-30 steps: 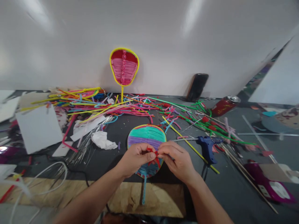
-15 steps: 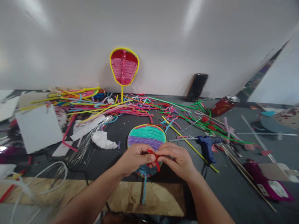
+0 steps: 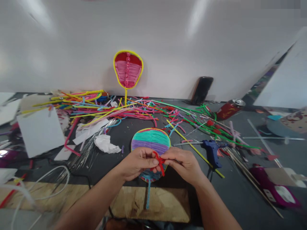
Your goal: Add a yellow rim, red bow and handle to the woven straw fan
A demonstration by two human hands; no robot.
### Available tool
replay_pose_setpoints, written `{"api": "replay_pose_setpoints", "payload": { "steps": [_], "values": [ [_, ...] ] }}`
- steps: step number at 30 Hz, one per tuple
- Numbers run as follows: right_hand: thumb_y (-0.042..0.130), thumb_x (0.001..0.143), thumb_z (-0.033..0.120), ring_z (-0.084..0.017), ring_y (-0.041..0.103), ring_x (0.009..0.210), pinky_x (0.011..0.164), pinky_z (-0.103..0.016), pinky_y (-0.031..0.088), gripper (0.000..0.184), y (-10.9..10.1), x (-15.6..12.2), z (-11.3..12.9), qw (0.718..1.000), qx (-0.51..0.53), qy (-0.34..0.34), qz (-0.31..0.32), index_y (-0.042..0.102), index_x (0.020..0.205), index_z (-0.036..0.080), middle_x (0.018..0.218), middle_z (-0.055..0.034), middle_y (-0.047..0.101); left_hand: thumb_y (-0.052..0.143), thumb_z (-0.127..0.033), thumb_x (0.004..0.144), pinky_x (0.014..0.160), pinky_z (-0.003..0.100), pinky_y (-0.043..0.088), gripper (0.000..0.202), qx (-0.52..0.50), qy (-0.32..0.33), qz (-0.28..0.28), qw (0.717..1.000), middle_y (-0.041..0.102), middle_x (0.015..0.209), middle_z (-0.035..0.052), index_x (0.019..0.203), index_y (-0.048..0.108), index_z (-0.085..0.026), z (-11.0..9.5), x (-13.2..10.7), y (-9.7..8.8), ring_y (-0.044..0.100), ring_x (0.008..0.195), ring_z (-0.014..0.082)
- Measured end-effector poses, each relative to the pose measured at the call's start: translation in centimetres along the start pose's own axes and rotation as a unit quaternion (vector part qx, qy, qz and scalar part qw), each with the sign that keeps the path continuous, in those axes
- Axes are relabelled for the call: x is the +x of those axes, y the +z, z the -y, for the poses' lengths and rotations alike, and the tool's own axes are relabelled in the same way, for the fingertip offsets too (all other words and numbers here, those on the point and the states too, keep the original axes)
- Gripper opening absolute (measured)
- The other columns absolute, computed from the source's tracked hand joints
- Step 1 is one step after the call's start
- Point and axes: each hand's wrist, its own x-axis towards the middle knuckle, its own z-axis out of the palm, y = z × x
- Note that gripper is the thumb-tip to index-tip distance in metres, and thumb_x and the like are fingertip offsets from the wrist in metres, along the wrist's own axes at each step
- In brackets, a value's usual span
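My left hand (image 3: 136, 163) and my right hand (image 3: 183, 163) meet just above the lower half of a round fan (image 3: 150, 142) made of teal, purple and blue pipe cleaners, which lies flat on the dark table. Both hands pinch a short red pipe cleaner (image 3: 159, 162) that is bent into a small twisted shape between the fingertips. The fan's blue handle (image 3: 148, 193) points toward me over a brown board.
A blue glue gun (image 3: 212, 150) lies right of my hands. A heap of coloured pipe cleaners (image 3: 100, 107) covers the table's back. A red-and-pink fan (image 3: 128, 70) leans on the wall, with a dark phone (image 3: 202, 90) and a red can (image 3: 229, 108) to its right. White cards (image 3: 39, 131) lie left.
My fingers have worked the red pipe cleaner: its loose end now hangs lower and the twist looks tighter. Both hands stayed in the same place over the fan.
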Motion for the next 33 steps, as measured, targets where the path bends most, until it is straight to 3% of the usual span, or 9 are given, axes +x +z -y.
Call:
{"api": "replay_pose_setpoints", "payload": {
  "steps": [7,13,18,27,33],
  "values": [
    [0.067,0.084,0.023,-0.015,0.068,0.072,0.069,-0.025,0.053,0.009,0.1,-0.01,-0.14,1.0,0.017,-0.007,-0.007,0.072,0.091,0.024,0.076,-0.0027,0.073,0.088,-0.038,0.054,0.051,0.018,0.04,0.036,0.018,0.001,-0.016,1.0,0.068,0.058,0.0037,0.063,0.067,-0.011,0.08,0.27,0.22,0.055,0.05,0.0077],
    [0.067,0.084,0.022,-0.014,0.066,0.071,0.067,-0.025,0.051,0.005,0.13,-0.08,-0.19,0.999,0.024,0.022,0.021,0.071,0.087,0.023,0.074,-0.0022,0.072,0.084,-0.046,0.057,0.055,0.019,0.042,0.039,0.091,0.042,-0.027,0.995,0.066,0.059,0.0025,0.066,0.068,-0.011,0.39,0.37,0.19,0.056,0.053,0.0089],
    [0.067,0.083,0.021,-0.014,0.065,0.069,0.066,-0.024,0.05,0.004,0.32,0.03,-0.02,0.999,0.025,0.036,0.023,0.071,0.084,0.022,0.073,-0.0017,0.071,0.08,-0.04,0.062,0.056,0.019,0.042,0.031,0.133,0.067,-0.045,0.988,0.066,0.061,0.0001,0.068,0.067,-0.012,0.74,0.46,0.32,0.055,0.056,0.009],
    [0.063,0.083,0.02,-0.012,0.057,0.062,0.06,-0.023,0.044,0.012,0.03,0.15,0.41,0.99,0.01,0.139,0.027,0.066,0.072,0.019,0.067,0.0,0.065,0.072,-0.031,0.064,0.057,0.02,0.041,0.021,0.18,0.065,-0.102,0.976,0.065,0.062,-0.0001,0.069,0.063,-0.013,0.47,0.52,0.88,0.054,0.058,0.0096],
    [0.051,0.09,0.029,-0.01,0.046,0.057,0.054,-0.021,0.037,0.022,0.05,0.26,0.81,0.978,0.042,0.196,0.06,0.063,0.077,0.017,0.064,0.0013,0.056,0.07,-0.032,0.064,0.056,0.021,0.041,0.019,0.204,0.056,-0.097,0.973,0.064,0.061,-0.0004,0.067,0.062,-0.014,0.04,0.23,0.97,0.052,0.055,0.0093]
  ]
}}
